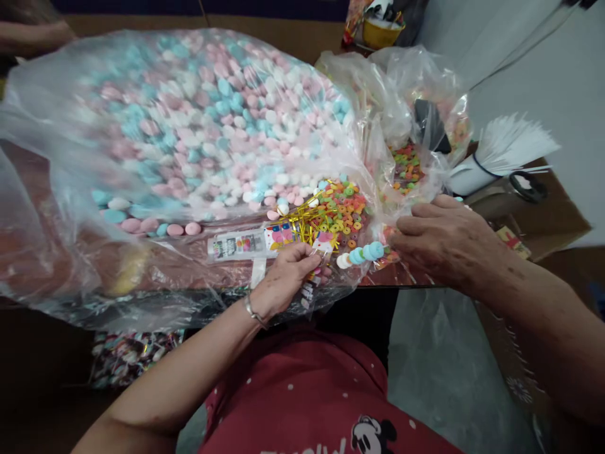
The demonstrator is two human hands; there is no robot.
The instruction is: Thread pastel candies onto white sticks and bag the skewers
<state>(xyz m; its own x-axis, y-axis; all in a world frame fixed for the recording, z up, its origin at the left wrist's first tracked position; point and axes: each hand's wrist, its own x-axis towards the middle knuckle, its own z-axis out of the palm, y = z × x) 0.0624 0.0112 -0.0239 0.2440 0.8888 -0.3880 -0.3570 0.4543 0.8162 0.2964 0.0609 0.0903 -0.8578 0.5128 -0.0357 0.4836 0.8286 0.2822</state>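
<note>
Nearest you, in front of your red shirt [302,403], your left hand [282,277] reaches over the table [420,277] edge, its thumb and fingers clamped together on a small clear printed packet [325,242]. A light, steady pinch should do there; squeezing harder would probably crease the film.

Just to the right lies the short row of sweets [362,253], white and orange at the end toward your left hand, pale blue at the other. Your right hand [451,244] is curled beside that blue end; its fingertips are hidden, so you cannot tell whether they grip anything. Move the row level and slowly, as the soft pieces could twist or slip apart, and hold the packet's film clear of its leading end.

Beyond your left fingers lie printed sleeves [237,244] and gold ties [302,222], with loose ring sweets [348,211] touching the ties; a lifted wrist would avoid dragging through them. Farther off stand the big clear bag of pastel sweets [212,126] and, to the right, white sticks [510,151]. Farthest is a yellow bowl [379,34].
</note>
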